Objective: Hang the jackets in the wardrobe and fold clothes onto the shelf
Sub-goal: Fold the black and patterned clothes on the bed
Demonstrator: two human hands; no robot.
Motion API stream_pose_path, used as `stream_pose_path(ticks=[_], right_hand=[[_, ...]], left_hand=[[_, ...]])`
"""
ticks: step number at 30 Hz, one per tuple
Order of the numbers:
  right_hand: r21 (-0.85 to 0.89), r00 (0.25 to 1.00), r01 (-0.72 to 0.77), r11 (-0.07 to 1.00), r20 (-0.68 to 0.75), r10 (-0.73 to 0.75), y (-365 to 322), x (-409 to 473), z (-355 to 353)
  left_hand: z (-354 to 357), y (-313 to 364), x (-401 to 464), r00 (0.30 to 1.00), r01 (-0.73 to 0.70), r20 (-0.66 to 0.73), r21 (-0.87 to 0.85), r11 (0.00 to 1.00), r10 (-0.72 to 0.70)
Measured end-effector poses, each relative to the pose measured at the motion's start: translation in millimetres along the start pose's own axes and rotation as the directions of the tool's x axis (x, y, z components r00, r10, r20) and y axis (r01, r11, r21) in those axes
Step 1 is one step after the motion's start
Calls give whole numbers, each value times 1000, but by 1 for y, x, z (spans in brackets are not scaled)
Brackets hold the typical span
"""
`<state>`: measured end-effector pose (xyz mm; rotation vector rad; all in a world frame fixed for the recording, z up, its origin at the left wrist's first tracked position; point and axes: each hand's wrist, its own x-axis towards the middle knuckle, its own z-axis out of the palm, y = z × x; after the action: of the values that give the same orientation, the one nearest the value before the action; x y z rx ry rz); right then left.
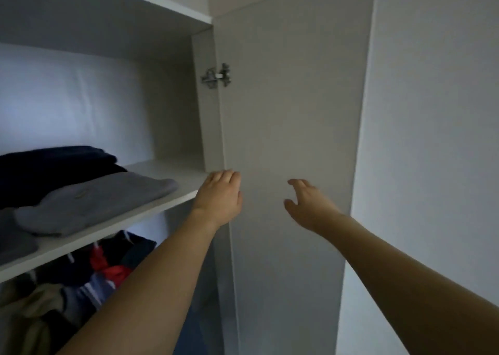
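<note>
The wardrobe stands open, its white shelf (172, 174) at mid-left. On the shelf lie a folded grey garment (94, 201) in front and a folded dark navy garment (54, 171) behind it. Below the shelf hang several jackets (108, 268) in navy, red and beige. My left hand (220, 195) is stretched out at the shelf's right end, by the door's hinged edge, fingers loosely bent and holding nothing. My right hand (305, 203) reaches toward the inner face of the open door (291, 111), fingers spread and empty.
A metal hinge (216, 76) joins the door to the wardrobe side panel. An upper shelf (151, 1) runs across the top. A plain white wall (432, 138) lies right of the door.
</note>
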<state>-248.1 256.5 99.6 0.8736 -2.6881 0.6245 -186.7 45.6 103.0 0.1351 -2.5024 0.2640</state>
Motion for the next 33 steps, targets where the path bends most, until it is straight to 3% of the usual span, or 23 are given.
stream_pose_path(ticks=[7, 13, 19, 33], right_hand=[[-110, 966, -247, 963, -112, 235, 85, -138, -82], [-138, 891, -431, 892, -225, 396, 176, -293, -165], [-150, 792, -598, 787, -265, 551, 277, -466, -239], [-89, 556, -831, 550, -197, 808, 455, -734, -322]], left_hand=[[-31, 162, -8, 964, -262, -13, -158, 952, 264], [-93, 332, -40, 904, -426, -112, -291, 856, 412], [-143, 519, -105, 821, -562, -125, -349, 750, 557], [-174, 855, -211, 722, -524, 38, -622, 582, 691]])
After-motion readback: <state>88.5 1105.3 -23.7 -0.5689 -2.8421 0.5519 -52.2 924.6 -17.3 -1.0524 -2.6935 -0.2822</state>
